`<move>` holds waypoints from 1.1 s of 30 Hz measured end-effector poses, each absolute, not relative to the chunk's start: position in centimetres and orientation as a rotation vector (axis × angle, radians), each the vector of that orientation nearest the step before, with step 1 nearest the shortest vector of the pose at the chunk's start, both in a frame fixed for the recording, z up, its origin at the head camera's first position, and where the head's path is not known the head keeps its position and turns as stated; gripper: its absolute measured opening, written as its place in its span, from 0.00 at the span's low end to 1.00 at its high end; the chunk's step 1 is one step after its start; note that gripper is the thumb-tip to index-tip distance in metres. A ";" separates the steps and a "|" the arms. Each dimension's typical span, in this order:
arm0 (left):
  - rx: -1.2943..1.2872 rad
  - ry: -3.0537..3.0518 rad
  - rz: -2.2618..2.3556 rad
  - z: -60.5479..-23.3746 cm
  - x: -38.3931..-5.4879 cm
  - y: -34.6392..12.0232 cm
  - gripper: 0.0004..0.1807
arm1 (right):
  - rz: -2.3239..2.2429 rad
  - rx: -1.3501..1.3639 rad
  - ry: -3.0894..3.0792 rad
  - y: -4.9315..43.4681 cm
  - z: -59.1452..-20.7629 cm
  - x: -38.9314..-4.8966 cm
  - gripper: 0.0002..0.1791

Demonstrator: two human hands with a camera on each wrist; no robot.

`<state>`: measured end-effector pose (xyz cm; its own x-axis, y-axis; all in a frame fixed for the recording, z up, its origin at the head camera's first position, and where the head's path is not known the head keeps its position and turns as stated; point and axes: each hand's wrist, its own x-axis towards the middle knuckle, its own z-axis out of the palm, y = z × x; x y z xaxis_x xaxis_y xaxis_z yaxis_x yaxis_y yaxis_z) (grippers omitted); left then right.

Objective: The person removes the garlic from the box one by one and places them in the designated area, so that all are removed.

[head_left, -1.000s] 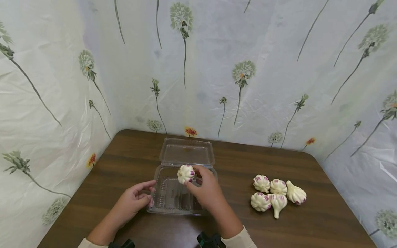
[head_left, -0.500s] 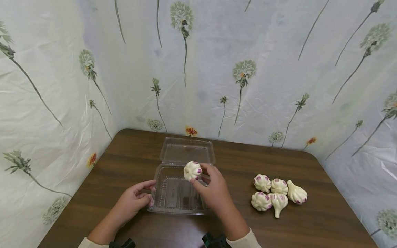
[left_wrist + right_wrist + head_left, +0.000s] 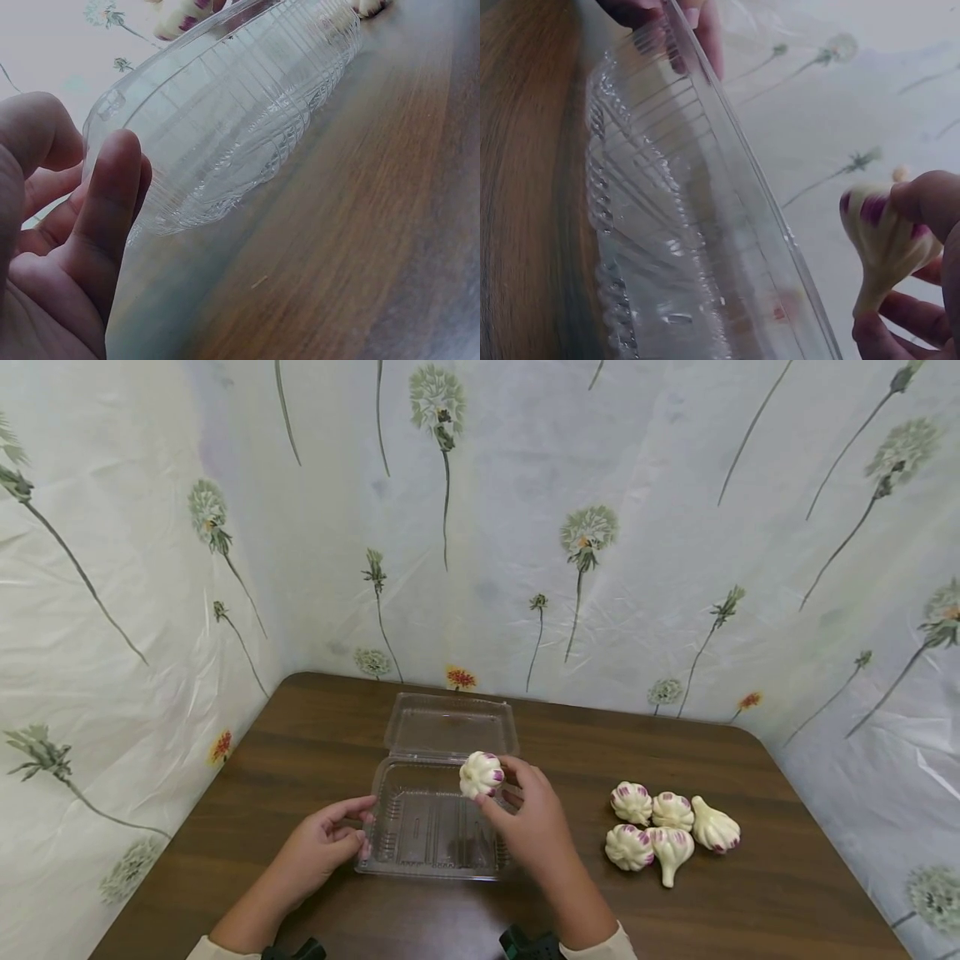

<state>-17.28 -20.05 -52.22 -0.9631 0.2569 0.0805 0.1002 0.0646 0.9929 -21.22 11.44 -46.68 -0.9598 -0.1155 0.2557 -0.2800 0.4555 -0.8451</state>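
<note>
A clear plastic clamshell container [image 3: 431, 872] lies on the table with its lid [image 3: 452, 727] folded back. My left hand [image 3: 318, 852] holds the container's left side, thumb and fingers at the rim; the left wrist view shows the container wall [image 3: 217, 112] beside the fingertips. Above the right part of the container my right hand [image 3: 536, 822] pinches a garlic bulb [image 3: 478, 775], cream with purple patches. Its stem points down between the fingers in the right wrist view, where the bulb [image 3: 874, 240] is just past the container rim.
Several more garlic bulbs [image 3: 629, 847] lie grouped on the brown wooden table [image 3: 787, 902] to the right of the container. A floral sheet [image 3: 495, 527] hangs behind and at both sides of the table.
My right hand has carried the garlic bulb rightward, from over the container's middle to over its right side. The left hand and the container have stayed put.
</note>
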 end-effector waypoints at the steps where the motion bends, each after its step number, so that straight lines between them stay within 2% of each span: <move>1: 0.370 2.204 2.038 -52.2 -17.3 -20.1 0.29 | 1.517 0.347 -2.537 11.5 -46.6 -21.2 0.31; 33: 0.404 2.215 2.030 -52.1 -17.2 -20.1 0.28 | 1.479 0.176 -2.591 15.7 -46.4 -19.6 0.31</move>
